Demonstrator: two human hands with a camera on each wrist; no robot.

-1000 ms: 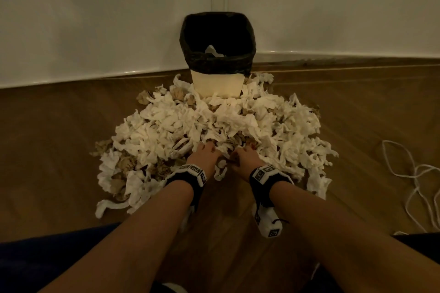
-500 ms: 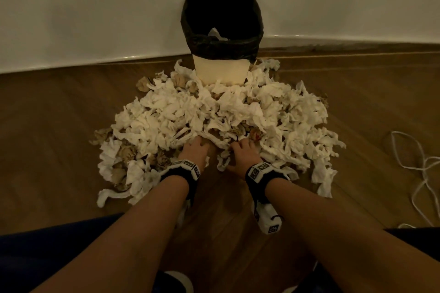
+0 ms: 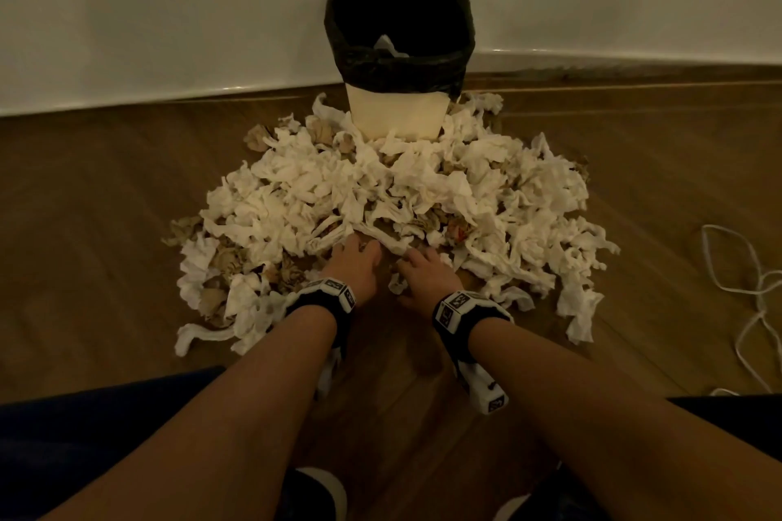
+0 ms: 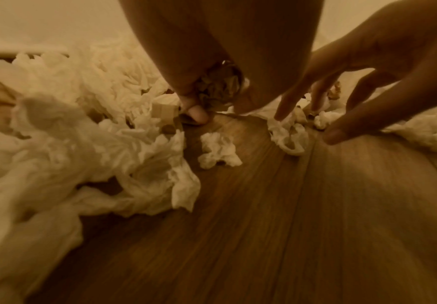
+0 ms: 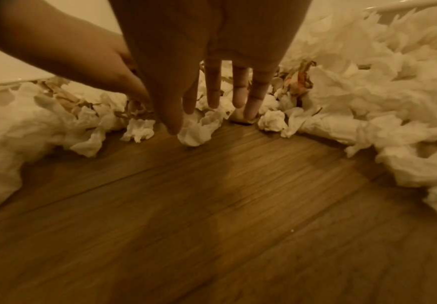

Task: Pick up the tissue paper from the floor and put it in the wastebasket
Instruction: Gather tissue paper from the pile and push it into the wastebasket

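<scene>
A large heap of crumpled tissue paper (image 3: pixel 381 199) is lying on the wooden floor (image 3: pixel 106 190), spreading from the foot of the wastebasket (image 3: pixel 400 55) toward the person and mixing white pieces with a few brownish ones. The wastebasket is standing in the corner against the white wall (image 3: pixel 169 4), lined with a black bag (image 3: pixel 402 68), and a scrap of white paper is showing inside it. Both hands are reaching side by side into the near edge of the heap. The left hand (image 3: pixel 355 262) is curling its fingers (image 4: pixel 198 115) around a brownish crumpled wad (image 4: pixel 218 90), holding it against the palm just above the floor. The right hand (image 3: pixel 423 273) is keeping its fingers (image 5: pixel 213 90) straight and slightly spread, the tips touching small white balls of tissue at the heap's edge without closing on any of them. Each wrist is wearing a black band with white marker blocks (image 3: pixel 334 292). A white cord (image 3: pixel 757 292) is lying looped on the floor well off to the right.
</scene>
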